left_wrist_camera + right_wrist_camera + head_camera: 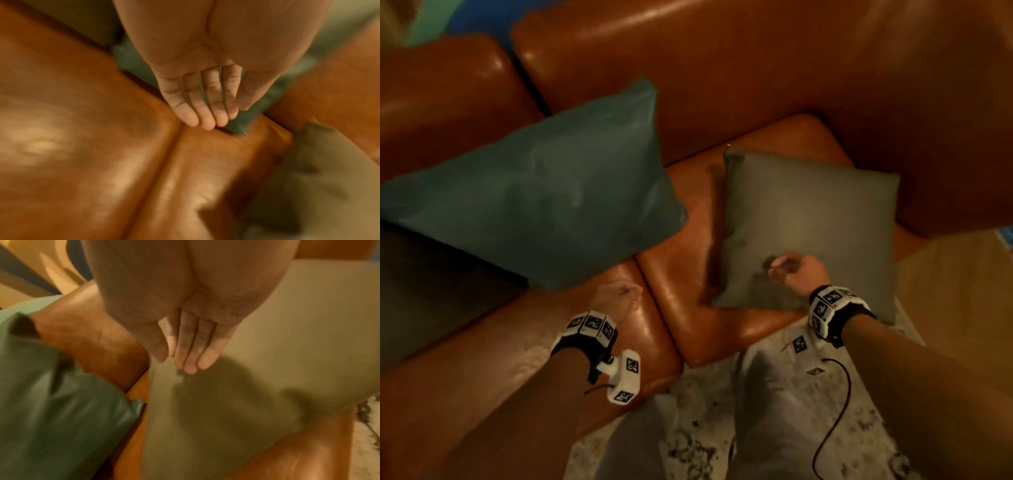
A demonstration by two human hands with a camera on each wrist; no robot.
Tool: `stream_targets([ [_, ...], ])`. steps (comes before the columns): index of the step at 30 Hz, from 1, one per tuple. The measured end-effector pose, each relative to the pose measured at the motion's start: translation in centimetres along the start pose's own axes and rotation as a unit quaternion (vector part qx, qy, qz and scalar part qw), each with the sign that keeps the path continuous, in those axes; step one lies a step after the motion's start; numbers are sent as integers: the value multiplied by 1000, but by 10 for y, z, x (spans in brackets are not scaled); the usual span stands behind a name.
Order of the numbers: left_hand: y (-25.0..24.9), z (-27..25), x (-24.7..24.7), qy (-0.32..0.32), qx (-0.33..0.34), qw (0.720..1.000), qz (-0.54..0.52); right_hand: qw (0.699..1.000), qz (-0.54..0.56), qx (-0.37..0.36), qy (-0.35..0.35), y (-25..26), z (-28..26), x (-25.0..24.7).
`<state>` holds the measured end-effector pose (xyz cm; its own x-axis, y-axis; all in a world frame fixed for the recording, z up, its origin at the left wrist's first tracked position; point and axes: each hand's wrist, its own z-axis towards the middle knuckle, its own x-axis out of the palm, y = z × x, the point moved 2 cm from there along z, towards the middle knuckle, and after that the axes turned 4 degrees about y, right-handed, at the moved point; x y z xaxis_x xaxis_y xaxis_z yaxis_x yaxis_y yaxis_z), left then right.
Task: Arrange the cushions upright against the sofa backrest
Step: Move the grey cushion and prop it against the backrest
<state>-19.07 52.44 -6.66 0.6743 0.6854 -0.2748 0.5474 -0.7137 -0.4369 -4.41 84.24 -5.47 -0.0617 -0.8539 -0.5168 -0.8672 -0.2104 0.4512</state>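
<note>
Lying flat on brown sofa seat [681, 298]: grey-green cushion [808, 219], right of teal cushion [544, 192]. Teal cushion tilting back, top corner leaning on sofa backrest [688, 68]. Hovering just over grey-green cushion's near part: right hand [796, 270], fingers [191, 352] straight, together, gripping nothing. Hovering at teal cushion's near corner, above seat: left hand [616, 296], fingers [205, 104] extended, empty.
</note>
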Motion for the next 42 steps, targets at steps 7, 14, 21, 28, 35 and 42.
stream_targets([
  [7,-115,30,142,69,27,995,70,992,-15,69,-105,-78,40,-136],
  [14,-135,132,185,59,3,998,37,978,98,173,-65,-135,92,-179],
  [21,-181,82,192,36,-8,990,-133,987,126,97,10,-87,109,-184],
  [28,-145,69,155,-58,-5,984,-166,998,2,-51,42,-12,148,-192],
  [35,-76,57,154,26,-90,995,-31,982,-172,22,72,-90,217,-184],
  [42,-66,33,175,41,-114,992,30,980,-49,53,185,-87,159,-185],
])
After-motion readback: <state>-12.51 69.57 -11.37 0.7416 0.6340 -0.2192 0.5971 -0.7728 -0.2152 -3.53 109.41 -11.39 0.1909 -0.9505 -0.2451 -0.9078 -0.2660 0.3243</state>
